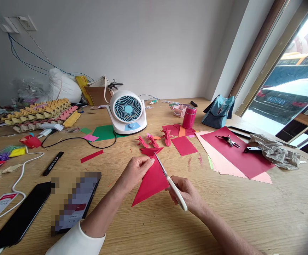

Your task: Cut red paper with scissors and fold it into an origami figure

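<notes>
A folded red sheet of paper (152, 180) is held above the table, its pointed corner toward the lower left. My left hand (137, 171) pinches its upper left edge between thumb and fingers. White-handled scissors (177, 193) sit in my right hand (183, 190), whose fingers are wrapped round the handles. The blades run along the paper's upper right edge, tips near my left thumb. Just beyond lie a narrow red paper piece (151, 151) and several folded red figures (166, 137). A red square (184, 146) is to their right.
A white fan (128, 111) stands at the back centre, with a red jar (189, 117) to its right. Large red and pink sheets (238, 156) bear keys. Two dark-framed devices, one a tablet (76, 202), lie left. A blue bag (219, 111) stands back right.
</notes>
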{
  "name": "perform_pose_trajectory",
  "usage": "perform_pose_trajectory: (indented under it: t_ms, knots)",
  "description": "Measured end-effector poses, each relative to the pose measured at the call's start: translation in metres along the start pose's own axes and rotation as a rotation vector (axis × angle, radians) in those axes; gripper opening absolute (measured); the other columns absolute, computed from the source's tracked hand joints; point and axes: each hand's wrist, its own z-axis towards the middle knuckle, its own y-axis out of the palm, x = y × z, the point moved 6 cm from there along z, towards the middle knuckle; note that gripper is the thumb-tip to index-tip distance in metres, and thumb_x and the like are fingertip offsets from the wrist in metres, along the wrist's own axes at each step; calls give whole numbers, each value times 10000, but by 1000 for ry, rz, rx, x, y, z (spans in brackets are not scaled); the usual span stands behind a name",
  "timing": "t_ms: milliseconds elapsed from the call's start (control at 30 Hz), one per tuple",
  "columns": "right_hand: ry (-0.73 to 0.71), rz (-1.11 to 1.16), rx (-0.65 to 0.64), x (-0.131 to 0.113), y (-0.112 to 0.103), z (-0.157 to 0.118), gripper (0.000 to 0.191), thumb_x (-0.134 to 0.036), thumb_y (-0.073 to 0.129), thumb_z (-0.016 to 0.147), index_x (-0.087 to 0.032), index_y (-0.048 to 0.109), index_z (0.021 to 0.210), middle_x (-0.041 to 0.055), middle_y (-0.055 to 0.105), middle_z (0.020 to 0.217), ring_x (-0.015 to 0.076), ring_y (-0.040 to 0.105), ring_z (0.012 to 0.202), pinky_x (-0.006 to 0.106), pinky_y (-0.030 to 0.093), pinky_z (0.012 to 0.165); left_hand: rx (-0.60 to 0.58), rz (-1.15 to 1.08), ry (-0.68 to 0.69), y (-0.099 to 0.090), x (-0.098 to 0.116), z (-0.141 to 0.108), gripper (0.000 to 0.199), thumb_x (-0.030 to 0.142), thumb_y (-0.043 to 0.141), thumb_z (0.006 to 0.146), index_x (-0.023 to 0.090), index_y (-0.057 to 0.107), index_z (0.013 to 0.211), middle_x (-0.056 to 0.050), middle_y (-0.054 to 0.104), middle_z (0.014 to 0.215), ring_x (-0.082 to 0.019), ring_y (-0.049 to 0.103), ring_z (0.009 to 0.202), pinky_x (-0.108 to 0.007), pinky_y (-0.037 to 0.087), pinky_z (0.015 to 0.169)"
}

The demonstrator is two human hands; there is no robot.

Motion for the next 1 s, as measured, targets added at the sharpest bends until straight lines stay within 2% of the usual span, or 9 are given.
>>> perform_pose_trajectory:
  t_ms: [300,467,533,600,667,733,833,933,1000]
  knots:
    - [-33,1,6,6,-4,3,438,-570,571,843,-193,454,653,-47,462,516,83,393,444,223,290,431,7,6,-17,-2,0,2,479,524,511,860,202,276,595,57,241,578,-89,218,538,-240,195,505]
    - [-54,-84,93,5,-27,7,410,-562,568,843,-188,497,692,-32,491,559,105,440,495,234,328,475,34,-2,17,-3,-1,3,459,498,490,883,203,264,614,55,217,604,-91,198,558,-238,190,508]
    - [-92,-254,190,1,-46,9,386,-550,556,853,-189,523,721,-24,501,594,116,453,532,238,329,497,39,-22,24,-3,-2,4,454,495,497,879,203,272,614,55,221,609,-91,199,563,-234,193,504]
    - [-115,-526,341,-4,-71,8,358,-523,531,871,-199,526,720,-22,499,596,123,444,539,244,308,512,47,-49,27,-3,-3,5,446,496,506,870,199,302,608,56,235,606,-90,209,560,-229,201,499]
    - [-68,-817,477,-5,-98,6,311,-494,529,862,-212,534,733,-13,525,602,135,455,534,254,296,520,65,-80,25,-4,-4,7,434,500,526,853,191,349,605,58,259,597,-85,227,549,-223,208,489]
    - [45,-1014,560,-1,-127,2,269,-463,494,869,-221,569,779,19,604,668,161,519,571,264,315,537,89,-124,15,-4,-6,8,416,506,556,827,182,405,616,61,293,588,-79,251,535,-213,217,478]
    - [258,-1201,629,11,-173,-12,335,-503,467,853,-208,620,810,95,680,780,234,618,696,296,362,569,102,-212,-31,-3,-11,9,371,511,612,781,170,501,688,62,381,595,-73,330,525,-191,271,475]
    - [481,-1267,714,23,-217,-36,370,-512,470,829,-198,664,848,145,707,877,302,654,778,366,409,637,102,-291,-93,-1,-16,9,359,510,655,741,168,547,762,53,473,647,-76,424,552,-183,374,505]
    - [582,-1261,770,28,-239,-52,378,-502,484,820,-180,676,864,170,707,908,335,655,829,422,425,687,120,-342,-123,-1,-18,9,367,504,680,711,168,548,773,46,504,686,-81,470,582,-191,425,531]
